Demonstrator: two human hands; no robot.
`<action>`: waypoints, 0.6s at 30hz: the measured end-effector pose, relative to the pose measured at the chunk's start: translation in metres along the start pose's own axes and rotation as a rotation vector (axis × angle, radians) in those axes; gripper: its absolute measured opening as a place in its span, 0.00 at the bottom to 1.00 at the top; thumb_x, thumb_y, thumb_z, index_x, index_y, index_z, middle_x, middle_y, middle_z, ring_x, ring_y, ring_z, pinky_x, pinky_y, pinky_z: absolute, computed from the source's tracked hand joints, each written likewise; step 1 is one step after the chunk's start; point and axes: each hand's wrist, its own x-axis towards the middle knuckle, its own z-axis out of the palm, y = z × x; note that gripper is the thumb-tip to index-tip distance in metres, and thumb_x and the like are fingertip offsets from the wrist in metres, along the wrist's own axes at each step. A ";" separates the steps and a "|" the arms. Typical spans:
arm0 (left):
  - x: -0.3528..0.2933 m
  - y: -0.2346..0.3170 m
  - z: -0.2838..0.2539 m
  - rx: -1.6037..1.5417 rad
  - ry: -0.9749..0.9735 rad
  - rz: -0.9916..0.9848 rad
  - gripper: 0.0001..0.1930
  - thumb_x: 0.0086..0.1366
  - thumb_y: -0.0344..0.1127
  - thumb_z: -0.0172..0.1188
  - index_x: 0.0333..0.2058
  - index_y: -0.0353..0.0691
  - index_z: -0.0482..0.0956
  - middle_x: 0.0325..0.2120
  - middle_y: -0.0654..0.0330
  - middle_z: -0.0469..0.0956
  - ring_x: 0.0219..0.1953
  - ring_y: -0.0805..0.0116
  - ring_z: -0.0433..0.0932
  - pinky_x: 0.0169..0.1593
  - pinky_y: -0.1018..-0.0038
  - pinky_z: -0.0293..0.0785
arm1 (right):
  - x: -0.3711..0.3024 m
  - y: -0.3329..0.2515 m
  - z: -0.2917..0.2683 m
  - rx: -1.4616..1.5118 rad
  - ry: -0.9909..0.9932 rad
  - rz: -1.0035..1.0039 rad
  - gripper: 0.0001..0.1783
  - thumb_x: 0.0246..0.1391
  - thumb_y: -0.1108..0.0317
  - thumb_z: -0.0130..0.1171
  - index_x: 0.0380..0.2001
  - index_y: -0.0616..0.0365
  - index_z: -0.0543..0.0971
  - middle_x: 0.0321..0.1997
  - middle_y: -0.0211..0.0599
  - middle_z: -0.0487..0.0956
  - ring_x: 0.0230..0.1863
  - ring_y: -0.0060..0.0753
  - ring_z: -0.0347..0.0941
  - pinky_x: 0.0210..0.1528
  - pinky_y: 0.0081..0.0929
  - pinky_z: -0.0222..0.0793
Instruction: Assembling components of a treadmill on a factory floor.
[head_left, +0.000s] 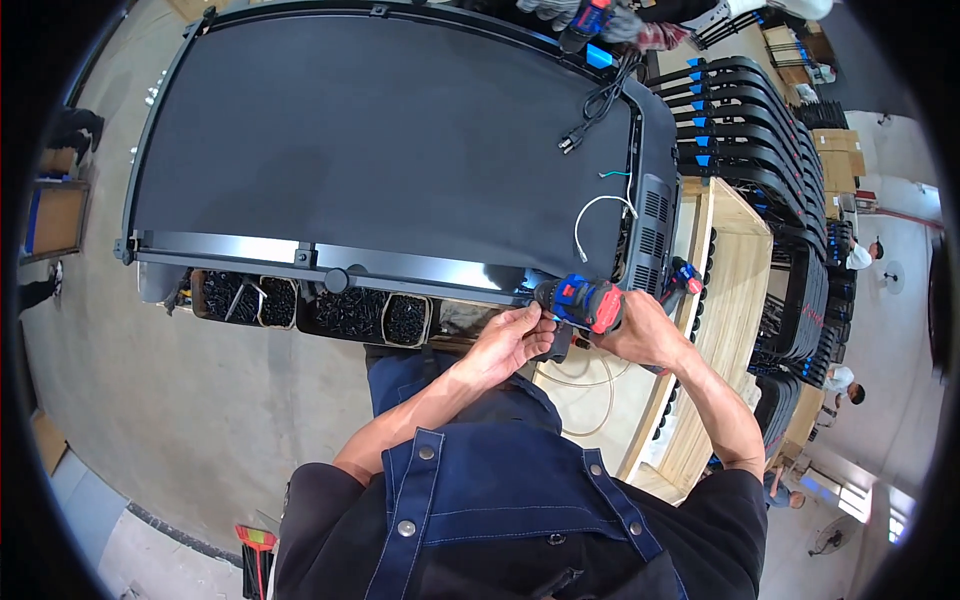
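My right hand (645,332) is wrapped around the grip of a blue, red and black cordless drill (580,301). The drill's nose points left, at the near side rail (400,281) of a treadmill deck with a wide black belt (390,150). Beside the drill's nose, my left hand (510,345) has its thumb and fingertips drawn together at the rail; whatever they pinch is too small to make out. A white cable (590,205) and a coiled black power cord (600,100) lie over the deck's right end.
Bins of black screws (345,312) hang below the near rail. At right stand a wooden crate (735,290), a second drill (686,276) and stacked black frames (740,120). Across the deck, another person's gloved hand (620,25) is at another drill (588,20).
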 end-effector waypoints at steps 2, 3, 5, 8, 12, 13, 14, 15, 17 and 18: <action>0.001 0.001 -0.004 0.032 -0.032 -0.002 0.16 0.74 0.43 0.58 0.43 0.34 0.80 0.36 0.59 0.81 0.37 0.71 0.81 0.43 0.75 0.83 | 0.003 -0.006 -0.001 -0.034 0.012 -0.008 0.19 0.40 0.70 0.71 0.37 0.65 0.79 0.25 0.50 0.80 0.30 0.56 0.77 0.39 0.39 0.75; 0.000 0.001 -0.007 0.026 -0.032 -0.006 0.16 0.74 0.43 0.58 0.43 0.34 0.80 0.36 0.59 0.81 0.37 0.71 0.81 0.43 0.75 0.83 | 0.004 -0.008 -0.001 -0.063 0.030 -0.017 0.20 0.39 0.71 0.70 0.38 0.65 0.79 0.26 0.52 0.81 0.32 0.57 0.79 0.40 0.40 0.76; -0.003 0.003 -0.012 0.091 -0.054 -0.006 0.16 0.74 0.43 0.59 0.45 0.34 0.80 0.36 0.59 0.81 0.38 0.71 0.81 0.44 0.75 0.82 | 0.009 -0.013 -0.004 -0.159 0.007 -0.027 0.21 0.39 0.72 0.69 0.41 0.64 0.80 0.27 0.53 0.81 0.34 0.57 0.80 0.41 0.42 0.77; -0.008 0.008 -0.018 0.185 -0.001 -0.053 0.17 0.74 0.43 0.59 0.49 0.33 0.79 0.37 0.59 0.81 0.39 0.72 0.80 0.46 0.75 0.81 | 0.012 -0.011 -0.002 -0.289 -0.019 -0.048 0.24 0.38 0.72 0.67 0.44 0.61 0.80 0.29 0.54 0.82 0.38 0.58 0.81 0.42 0.46 0.77; -0.014 0.006 -0.025 0.265 0.031 -0.068 0.16 0.73 0.43 0.61 0.48 0.35 0.79 0.38 0.60 0.81 0.39 0.72 0.81 0.46 0.75 0.81 | 0.017 -0.017 -0.005 -0.351 -0.086 0.008 0.27 0.37 0.72 0.67 0.48 0.59 0.80 0.32 0.53 0.83 0.40 0.57 0.81 0.44 0.48 0.76; -0.016 0.004 -0.027 0.267 0.031 -0.064 0.16 0.73 0.43 0.61 0.48 0.35 0.79 0.38 0.60 0.81 0.39 0.72 0.81 0.46 0.75 0.81 | 0.018 -0.013 -0.004 -0.352 -0.084 0.005 0.27 0.37 0.72 0.67 0.48 0.59 0.80 0.32 0.53 0.83 0.40 0.57 0.81 0.44 0.48 0.76; -0.019 0.005 -0.025 0.332 0.041 -0.066 0.17 0.73 0.44 0.60 0.49 0.35 0.79 0.38 0.59 0.81 0.39 0.72 0.81 0.46 0.74 0.81 | 0.019 -0.005 -0.003 -0.348 -0.041 -0.081 0.29 0.37 0.72 0.66 0.49 0.59 0.80 0.34 0.52 0.83 0.41 0.57 0.81 0.44 0.48 0.76; -0.022 0.006 -0.025 0.397 0.054 -0.065 0.18 0.73 0.44 0.60 0.50 0.34 0.79 0.39 0.59 0.81 0.40 0.72 0.81 0.47 0.74 0.80 | 0.019 -0.001 -0.005 -0.344 0.001 -0.170 0.30 0.37 0.72 0.66 0.51 0.59 0.80 0.37 0.52 0.83 0.42 0.57 0.81 0.45 0.48 0.76; -0.034 0.014 -0.026 0.587 0.102 0.019 0.18 0.74 0.43 0.59 0.51 0.33 0.80 0.40 0.58 0.82 0.41 0.71 0.81 0.47 0.74 0.80 | 0.017 0.002 -0.011 -0.346 -0.016 -0.233 0.33 0.36 0.73 0.66 0.53 0.60 0.79 0.40 0.51 0.82 0.43 0.57 0.80 0.46 0.48 0.76; -0.046 0.025 -0.023 0.727 0.139 0.081 0.18 0.74 0.42 0.58 0.51 0.32 0.80 0.41 0.56 0.83 0.42 0.69 0.82 0.48 0.74 0.80 | 0.017 0.005 -0.013 -0.362 -0.021 -0.270 0.34 0.36 0.74 0.66 0.54 0.60 0.79 0.41 0.51 0.82 0.44 0.57 0.80 0.45 0.48 0.76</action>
